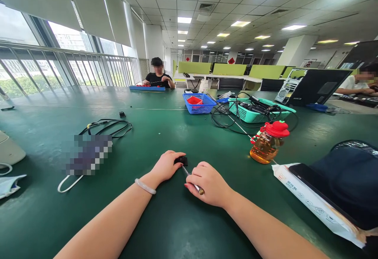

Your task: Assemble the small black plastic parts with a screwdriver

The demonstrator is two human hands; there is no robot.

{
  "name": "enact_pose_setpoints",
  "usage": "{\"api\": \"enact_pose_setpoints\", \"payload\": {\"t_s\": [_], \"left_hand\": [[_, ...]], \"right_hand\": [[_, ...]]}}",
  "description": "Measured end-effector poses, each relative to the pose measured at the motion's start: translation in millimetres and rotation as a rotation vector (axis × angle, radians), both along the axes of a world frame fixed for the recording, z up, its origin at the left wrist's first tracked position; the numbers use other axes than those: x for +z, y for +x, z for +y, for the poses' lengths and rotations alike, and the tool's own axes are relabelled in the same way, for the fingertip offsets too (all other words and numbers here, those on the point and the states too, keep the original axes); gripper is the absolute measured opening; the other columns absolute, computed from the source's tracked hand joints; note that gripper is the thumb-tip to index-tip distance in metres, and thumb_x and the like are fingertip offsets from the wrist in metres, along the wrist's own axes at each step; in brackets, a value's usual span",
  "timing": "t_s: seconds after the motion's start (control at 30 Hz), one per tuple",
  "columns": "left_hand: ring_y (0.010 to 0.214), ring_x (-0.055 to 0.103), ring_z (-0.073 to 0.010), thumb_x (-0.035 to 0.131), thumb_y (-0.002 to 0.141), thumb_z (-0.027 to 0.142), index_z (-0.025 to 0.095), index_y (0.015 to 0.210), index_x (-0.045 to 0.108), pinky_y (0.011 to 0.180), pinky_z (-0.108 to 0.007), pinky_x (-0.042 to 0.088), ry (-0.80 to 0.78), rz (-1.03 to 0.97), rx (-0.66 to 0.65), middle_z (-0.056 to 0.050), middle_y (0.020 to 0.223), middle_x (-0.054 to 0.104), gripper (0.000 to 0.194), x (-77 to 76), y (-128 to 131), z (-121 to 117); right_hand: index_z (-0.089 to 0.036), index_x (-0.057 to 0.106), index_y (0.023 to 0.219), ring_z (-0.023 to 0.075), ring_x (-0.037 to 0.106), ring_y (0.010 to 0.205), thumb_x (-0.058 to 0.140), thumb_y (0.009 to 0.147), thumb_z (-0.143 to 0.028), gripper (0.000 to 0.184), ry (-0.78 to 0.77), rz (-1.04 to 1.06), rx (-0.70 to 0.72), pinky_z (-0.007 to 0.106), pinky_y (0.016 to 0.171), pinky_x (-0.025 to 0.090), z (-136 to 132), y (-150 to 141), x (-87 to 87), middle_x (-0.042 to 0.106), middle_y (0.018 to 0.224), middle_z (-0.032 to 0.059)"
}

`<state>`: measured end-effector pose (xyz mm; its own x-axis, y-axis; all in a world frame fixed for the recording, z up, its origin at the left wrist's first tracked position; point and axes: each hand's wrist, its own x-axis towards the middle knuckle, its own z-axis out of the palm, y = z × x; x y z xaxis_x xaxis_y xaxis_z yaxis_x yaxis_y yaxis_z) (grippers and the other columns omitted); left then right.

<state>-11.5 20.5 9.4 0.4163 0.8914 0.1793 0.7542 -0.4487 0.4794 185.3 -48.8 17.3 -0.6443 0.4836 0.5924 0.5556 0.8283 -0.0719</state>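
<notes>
A small black block-like part lies on the green table in front of me. My left hand is closed on it, thumb and fingers pressing it from the left side. In my right hand is a slim screwdriver-like tool with a metal shaft, its brass-coloured end pointing back toward me. The tool's tip reaches the near side of the black part, close to my left thumb. Whether the tip sits in a screw or slot is too small to tell.
On the green table, a blurred-out item with a black cable lies left. A blue basket, a green basket with cables, and a red-lidded bottle stand beyond. A phone rests on a wipes pack at right. Two people sit farther off.
</notes>
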Motion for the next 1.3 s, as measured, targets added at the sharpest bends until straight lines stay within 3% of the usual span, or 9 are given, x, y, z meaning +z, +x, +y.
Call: {"api": "enact_pose_setpoints", "payload": {"t_s": [0.23, 0.9, 1.3], "left_hand": [[0.112, 0.059, -0.0229, 0.061, 0.081, 0.019, 0.026, 0.125, 0.063, 0.102, -0.038, 0.046, 0.009, -0.005, -0.005, -0.007, 0.114, 0.069, 0.044, -2.3, -1.0, 1.7], [0.113, 0.058, -0.0237, 0.062, 0.082, 0.02, 0.026, 0.124, 0.064, 0.103, -0.038, 0.044, 0.005, -0.004, -0.034, -0.005, 0.113, 0.071, 0.042, -1.1, -0.9, 2.5], [0.114, 0.058, -0.0237, 0.061, 0.082, 0.02, 0.028, 0.124, 0.064, 0.104, -0.037, 0.044, -0.018, 0.003, -0.011, -0.005, 0.116, 0.069, 0.043, 0.0, -0.7, 1.4]], "right_hand": [[-0.021, 0.063, 0.089, 0.0141, 0.052, 0.064, 0.049, 0.089, -0.019, 0.014, -0.033, 0.02, -0.031, 0.031, 0.074, 0.039, -0.4, -0.6, 1.3, 0.061, 0.071, 0.0009], [-0.02, 0.063, 0.087, 0.0149, 0.05, 0.065, 0.048, 0.089, -0.017, 0.015, 0.028, 0.011, -0.036, 0.032, 0.075, 0.04, -2.1, -1.1, 2.9, 0.06, 0.069, 0.0014], [-0.019, 0.061, 0.078, 0.0128, 0.046, 0.063, 0.05, 0.085, -0.016, 0.013, 0.101, -0.137, -0.077, 0.031, 0.08, 0.034, -4.6, -4.5, 2.9, 0.056, 0.067, -0.0006]]}}
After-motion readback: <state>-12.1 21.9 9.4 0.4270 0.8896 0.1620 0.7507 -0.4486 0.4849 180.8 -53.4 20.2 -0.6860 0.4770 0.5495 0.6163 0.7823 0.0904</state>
